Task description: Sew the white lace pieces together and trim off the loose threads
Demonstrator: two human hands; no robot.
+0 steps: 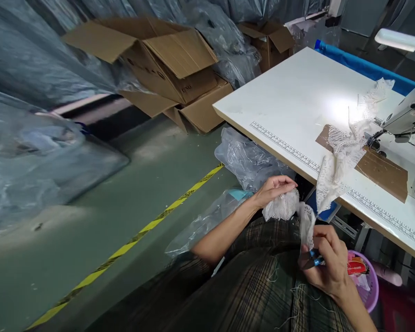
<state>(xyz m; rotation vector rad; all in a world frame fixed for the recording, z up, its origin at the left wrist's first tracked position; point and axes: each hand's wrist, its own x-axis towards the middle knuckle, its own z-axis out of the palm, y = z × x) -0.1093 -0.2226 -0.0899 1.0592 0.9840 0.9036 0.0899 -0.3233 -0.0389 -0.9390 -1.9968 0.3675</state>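
My left hand [275, 188] is closed over a bunched piece of white lace [282, 206] above my lap. The lace runs on as a strip to my right hand [327, 263], which grips small blue-handled thread snips [314, 259] against that strip. A second length of white lace [342, 157] hangs over the front edge of the white sewing table [290, 101] and leads up to the sewing machine [406, 117] at the right. My lap is covered by dark plaid cloth [263, 286] with loose threads on it.
Brown cardboard pieces [383, 170] lie taped on the table beside a printed ruler strip [283, 144]. Open cardboard boxes [173, 64] and plastic-wrapped bundles [31, 152] stand on the green floor, crossed by a yellow line [138, 235]. A purple basket [368, 281] sits under the table.
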